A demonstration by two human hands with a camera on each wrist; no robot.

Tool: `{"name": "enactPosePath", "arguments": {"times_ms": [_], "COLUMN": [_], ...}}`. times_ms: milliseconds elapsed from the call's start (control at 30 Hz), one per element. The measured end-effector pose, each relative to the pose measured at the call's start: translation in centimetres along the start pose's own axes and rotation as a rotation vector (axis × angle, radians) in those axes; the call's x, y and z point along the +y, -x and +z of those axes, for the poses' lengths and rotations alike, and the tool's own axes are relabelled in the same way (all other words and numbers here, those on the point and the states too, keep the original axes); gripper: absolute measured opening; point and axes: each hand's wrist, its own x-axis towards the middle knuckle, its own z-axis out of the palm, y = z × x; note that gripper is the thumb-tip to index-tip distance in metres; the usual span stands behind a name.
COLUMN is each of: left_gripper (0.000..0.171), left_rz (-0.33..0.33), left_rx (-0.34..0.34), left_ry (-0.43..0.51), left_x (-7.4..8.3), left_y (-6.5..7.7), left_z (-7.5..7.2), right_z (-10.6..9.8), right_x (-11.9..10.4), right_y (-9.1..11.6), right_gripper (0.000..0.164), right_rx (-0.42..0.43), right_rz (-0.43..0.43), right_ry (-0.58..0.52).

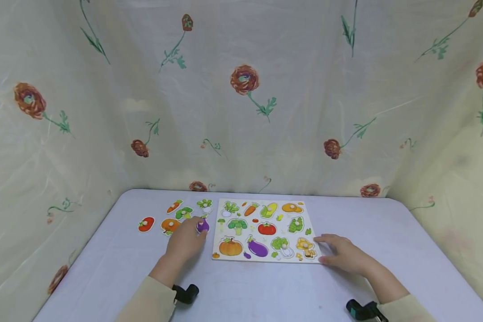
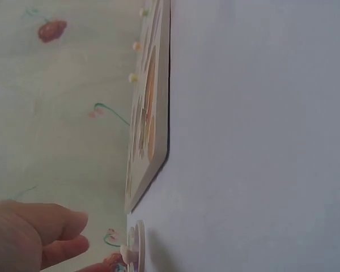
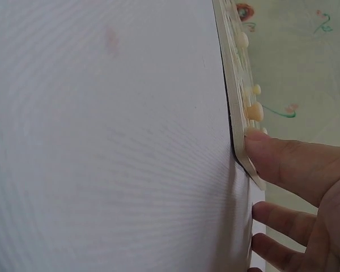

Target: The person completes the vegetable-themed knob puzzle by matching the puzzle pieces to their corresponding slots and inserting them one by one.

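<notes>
My left hand reaches over a loose purple eggplant puzzle piece left of the board. In the left wrist view, thumb and fingers stand apart around the knob; a firm hold is not visible. My right hand rests at the near right corner of a white vegetable puzzle board. Its thumb touches the board's edge, while the other fingers lie extended on the table beside it. Knobs of seated pieces rise from the board's right part. An eggplant shape is on the board.
Other loose pieces lie left of the board: a tomato, a carrot, a broccoli, a pumpkin and a white radish. A flowered curtain encloses the white table behind and at both sides.
</notes>
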Motion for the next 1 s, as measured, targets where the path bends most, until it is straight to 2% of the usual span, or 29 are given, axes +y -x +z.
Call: {"name": "enactPosePath", "arguments": {"times_ms": [267,500,767,1000], "left_gripper": [0.034,0.031,0.031,0.027], "left_rz": [-0.043,-0.037,-0.017,-0.046], "left_rx": [-0.008,-0.035,-0.041,-0.063], "left_ry": [0.091,0.105,0.070,0.079], "left_x": [-0.7,-1.5,-1.6,-1.5], "left_y": [-2.2,-3.8,-4.5,-4.7], "left_z": [0.4,0.8,1.0,1.0], "right_z": [0.1,0.0,0.1,0.2], "right_x": [0.1,0.0,-0.1,0.1], "right_y": [0.0,0.0,0.1,0.0], "right_gripper": [0.064,0.066,0.067,0.067], "right_rx": [-0.008,-0.006,-0.007,-0.004], "right_rz": [0.015,0.021,0.026,0.025], "right_ry": [0.000,0.017,0.026,0.018]}}
